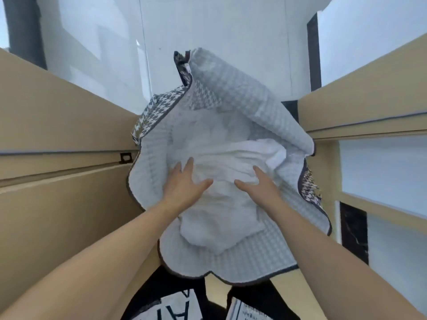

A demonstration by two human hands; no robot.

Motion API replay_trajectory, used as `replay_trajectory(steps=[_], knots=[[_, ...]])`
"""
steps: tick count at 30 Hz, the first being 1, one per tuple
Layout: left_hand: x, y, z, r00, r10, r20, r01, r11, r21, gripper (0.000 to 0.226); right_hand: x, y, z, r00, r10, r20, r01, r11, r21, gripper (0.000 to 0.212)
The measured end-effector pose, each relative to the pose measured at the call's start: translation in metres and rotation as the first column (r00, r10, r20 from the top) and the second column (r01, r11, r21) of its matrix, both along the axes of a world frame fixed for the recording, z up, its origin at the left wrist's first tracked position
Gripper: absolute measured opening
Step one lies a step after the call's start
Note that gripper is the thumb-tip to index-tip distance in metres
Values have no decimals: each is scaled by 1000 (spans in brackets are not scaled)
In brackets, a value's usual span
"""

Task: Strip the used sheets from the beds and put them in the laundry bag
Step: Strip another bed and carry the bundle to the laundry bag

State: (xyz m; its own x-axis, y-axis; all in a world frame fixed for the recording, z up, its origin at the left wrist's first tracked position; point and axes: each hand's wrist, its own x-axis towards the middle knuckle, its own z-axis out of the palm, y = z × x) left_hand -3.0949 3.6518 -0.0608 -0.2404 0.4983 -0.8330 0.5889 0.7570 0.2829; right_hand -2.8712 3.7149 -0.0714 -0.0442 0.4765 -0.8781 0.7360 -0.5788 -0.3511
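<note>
Single head cam, wide-angle, looked forward and steeply down from the person's head. Close range: both forearms ran in from the bottom corners, left hand and right hand near centre over the bag. Strong edge distortion. No second view, so no overlap.

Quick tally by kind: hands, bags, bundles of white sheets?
Hands: 2, left hand and right hand, both pressing on the sheets
Laundry bag: 1
White sheets bundle: 1, in the bag
Total: 4
</note>
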Motion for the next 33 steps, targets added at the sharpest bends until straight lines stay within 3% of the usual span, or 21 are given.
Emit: replay_trajectory(steps=[4,8,10,11,14,18,21,24,26,29,31,33], knots=[[-21,-9,4,981,-175,-77,184,975,124,84,15,-16,8,959,162,233,-206,962,180,77],[-37,-22,11,938,-270,-218,325,903,281,66,35,-23,32,877,149,458,-395,766,507,66],[-42,-29,15,918,-287,-274,380,835,398,56,49,-17,39,791,110,602,-486,710,509,74],[-44,-32,15,908,-286,-306,402,800,445,52,57,-12,41,749,92,656,-495,736,462,80],[-48,-42,14,886,-271,-376,447,712,541,44,84,3,43,696,27,717,-405,840,362,91],[-48,-55,17,869,-218,-444,475,619,626,33,109,3,48,782,-174,598,-106,909,404,97],[-42,-73,19,830,-154,-536,503,621,600,32,120,-3,45,803,-290,520,94,924,370,76],[-26,-97,20,770,-95,-631,484,731,480,31,127,-11,36,843,-242,480,50,924,379,38],[-8,-112,23,752,-51,-658,392,837,382,49,130,-15,33,883,-213,418,35,918,394,26],[19,-129,31,720,183,-670,47,949,311,94,143,-17,32,917,-180,357,38,928,370,15],[33,-132,38,643,415,-644,-289,910,298,107,155,-15,39,930,-171,327,35,923,382,16],[46,-134,45,598,579,-554,-556,798,233,107,165,-8,51,939,-163,303,29,914,404,15]])
